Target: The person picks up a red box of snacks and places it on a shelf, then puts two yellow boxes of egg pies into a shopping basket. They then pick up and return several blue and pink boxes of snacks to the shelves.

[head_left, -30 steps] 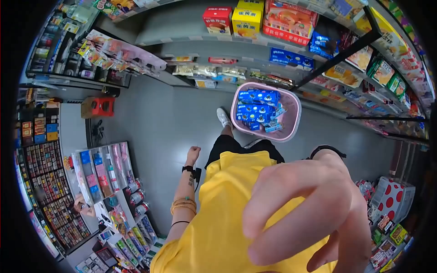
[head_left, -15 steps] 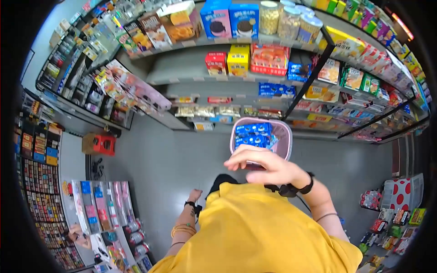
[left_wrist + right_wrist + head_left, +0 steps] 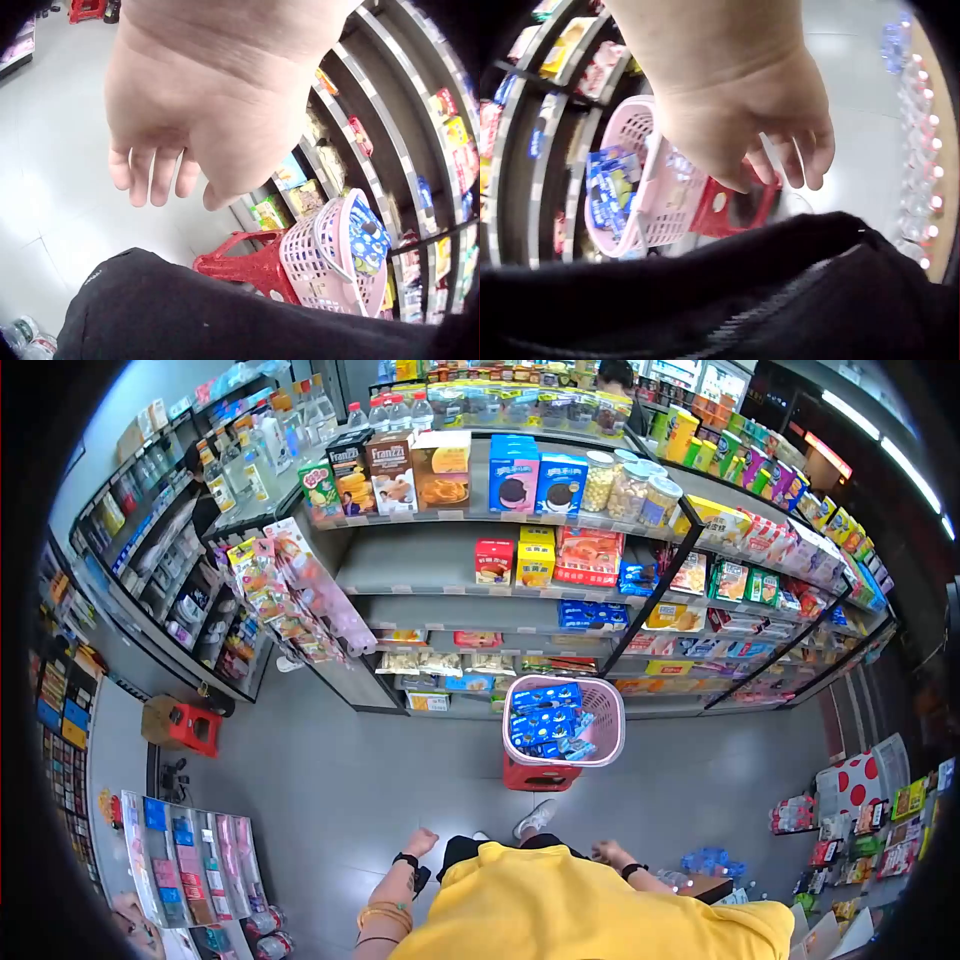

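My left hand [image 3: 422, 842] hangs beside the body with its fingers loosely bent and nothing in them. At my other side, the right hand [image 3: 612, 852] hangs low too, its fingers relaxed and holding nothing in the right wrist view. In front of me a pink plastic basket [image 3: 614, 722] stands on a red stool [image 3: 538, 776], apart from both hands. Blue snack boxes [image 3: 545, 725] lie piled in its left part, with smaller blue packets [image 3: 577, 748] beside them. In the left wrist view the basket's handle [image 3: 330, 255] hangs down against its side.
A long grey shelf unit [image 3: 430, 565] stands behind the basket, stocked with boxed snacks and jars [image 3: 630, 490]. To the left are a display rack [image 3: 190, 860] and a red and brown box [image 3: 190, 727]. Shrink-wrapped bottles [image 3: 712, 863] and snack packs [image 3: 908, 800] stand at the right.
My right hand has dropped from close before the camera, past the basket, to my right side. The head view has tilted up, showing more shelves. The left hand still hangs at my side.
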Tool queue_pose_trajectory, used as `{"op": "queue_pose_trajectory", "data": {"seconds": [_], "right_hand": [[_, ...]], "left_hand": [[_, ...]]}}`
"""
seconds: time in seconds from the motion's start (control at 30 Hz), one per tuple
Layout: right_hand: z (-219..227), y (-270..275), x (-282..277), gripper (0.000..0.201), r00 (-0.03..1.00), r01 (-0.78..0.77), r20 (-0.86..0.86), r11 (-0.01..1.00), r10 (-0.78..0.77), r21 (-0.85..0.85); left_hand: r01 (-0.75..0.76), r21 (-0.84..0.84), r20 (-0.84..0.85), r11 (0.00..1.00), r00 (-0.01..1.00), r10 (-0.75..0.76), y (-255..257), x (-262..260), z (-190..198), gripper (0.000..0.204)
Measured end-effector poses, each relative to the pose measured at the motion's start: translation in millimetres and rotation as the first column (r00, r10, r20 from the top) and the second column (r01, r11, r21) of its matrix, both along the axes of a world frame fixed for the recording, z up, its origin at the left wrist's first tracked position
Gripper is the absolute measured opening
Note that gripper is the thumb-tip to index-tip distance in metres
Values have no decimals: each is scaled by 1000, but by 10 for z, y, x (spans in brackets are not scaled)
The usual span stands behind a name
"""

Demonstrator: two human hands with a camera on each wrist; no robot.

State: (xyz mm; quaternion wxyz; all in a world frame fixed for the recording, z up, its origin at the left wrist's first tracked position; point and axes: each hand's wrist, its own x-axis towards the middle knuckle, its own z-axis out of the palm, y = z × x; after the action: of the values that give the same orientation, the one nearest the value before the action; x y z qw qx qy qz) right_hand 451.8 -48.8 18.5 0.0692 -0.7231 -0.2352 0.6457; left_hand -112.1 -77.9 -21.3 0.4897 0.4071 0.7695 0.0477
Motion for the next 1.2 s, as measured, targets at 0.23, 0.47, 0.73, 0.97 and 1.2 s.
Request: {"op": "queue_pose_trajectory", "data": {"seconds": [0.23,0.47,0.73,0.97,1.2], "right_hand": [[-284,-638,86,33,935,-343,169,915,311,215],[-134,48,-246,22,999,-41,30,992,38,115],[-5,613,-509,18,981,-190,76,968,180,162],[-118,804,-615,19,977,-214,54,967,208,142],[-168,1040,-625,22,956,-285,111,949,271,136]], "left_hand": [[-287,-91,90,954,951,295,-346,-76,-18,31],[-455,-106,183,884,865,467,-841,-154,-209,27],[-614,-183,268,768,720,640,-1284,-185,-156,23],[-598,-261,319,758,687,653,-1555,-152,-314,24],[-587,-104,306,803,749,588,-1562,-131,-240,23]]}}
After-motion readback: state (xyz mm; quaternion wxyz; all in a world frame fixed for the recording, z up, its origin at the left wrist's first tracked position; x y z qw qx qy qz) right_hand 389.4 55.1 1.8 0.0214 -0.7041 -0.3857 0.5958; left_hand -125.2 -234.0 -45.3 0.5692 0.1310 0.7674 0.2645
